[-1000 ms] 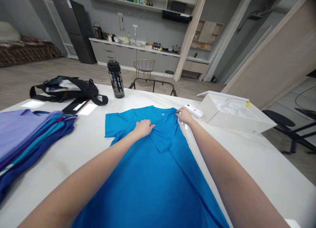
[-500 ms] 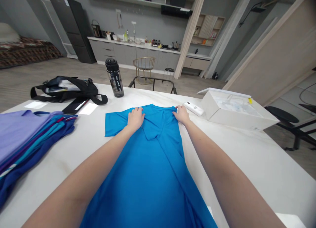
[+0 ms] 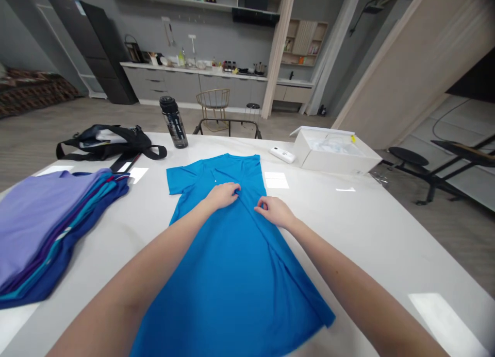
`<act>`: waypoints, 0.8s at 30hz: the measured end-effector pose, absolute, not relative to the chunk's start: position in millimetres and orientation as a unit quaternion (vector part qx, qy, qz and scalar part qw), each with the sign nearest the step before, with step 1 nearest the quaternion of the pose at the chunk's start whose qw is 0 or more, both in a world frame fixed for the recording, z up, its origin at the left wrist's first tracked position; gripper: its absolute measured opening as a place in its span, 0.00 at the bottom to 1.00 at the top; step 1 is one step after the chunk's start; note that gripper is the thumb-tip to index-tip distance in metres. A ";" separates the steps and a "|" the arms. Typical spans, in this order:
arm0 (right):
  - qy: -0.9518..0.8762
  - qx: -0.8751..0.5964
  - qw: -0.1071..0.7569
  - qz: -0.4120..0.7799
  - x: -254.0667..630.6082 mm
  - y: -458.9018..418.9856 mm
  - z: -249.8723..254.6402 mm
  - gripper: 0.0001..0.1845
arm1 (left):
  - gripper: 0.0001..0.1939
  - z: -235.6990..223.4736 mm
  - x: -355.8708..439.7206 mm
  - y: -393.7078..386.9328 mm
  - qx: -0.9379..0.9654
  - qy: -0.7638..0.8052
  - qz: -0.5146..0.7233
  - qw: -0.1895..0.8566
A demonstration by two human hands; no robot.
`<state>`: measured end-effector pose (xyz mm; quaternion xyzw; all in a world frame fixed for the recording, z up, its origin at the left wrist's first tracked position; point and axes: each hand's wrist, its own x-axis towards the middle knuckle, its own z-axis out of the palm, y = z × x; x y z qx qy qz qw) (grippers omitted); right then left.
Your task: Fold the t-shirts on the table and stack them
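Observation:
A blue short-sleeved T-shirt (image 3: 224, 274) lies spread on the white table, its collar end away from me. One sleeve sticks out to the left; the right side is folded inward, leaving a long diagonal crease. My left hand (image 3: 224, 194) is over the upper chest, fingers curled down at the cloth; whether fabric is pinched in them is hidden. At the folded right edge, my right hand (image 3: 275, 211) has its thumb and forefinger bent together in a loop, with no lifted cloth visible between them.
Left of me lies a stack of folded clothes (image 3: 46, 213), lilac on top. Behind it are a black bag (image 3: 108, 143) and a dark bottle (image 3: 174, 122). A white handheld device (image 3: 282, 154) and an open white box (image 3: 334, 153) stand at the back right.
Both hands have left the shirt's collar and shoulder area and come nearer to me, closer together. The shirt's upper part lies flatter. The camera view has shifted, showing more of its lower hem.

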<state>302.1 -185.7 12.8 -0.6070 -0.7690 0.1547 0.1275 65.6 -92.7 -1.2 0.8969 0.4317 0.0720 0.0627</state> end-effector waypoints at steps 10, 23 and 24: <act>-0.723 -0.690 0.021 0.036 286.4 -328.9 14.9 0.10 | 0.14 -2.1 67.9 -105.5 0.931 0.355 0.069 -0.045; -0.721 -0.678 0.128 0.065 264.6 -335.6 30.9 0.09 | 0.17 -0.4 87.3 -140.0 0.933 0.350 0.072 0.039; -0.726 -0.672 0.135 0.065 260.4 -333.8 33.1 0.09 | 0.17 -0.2 87.1 -144.3 0.930 0.358 0.072 0.045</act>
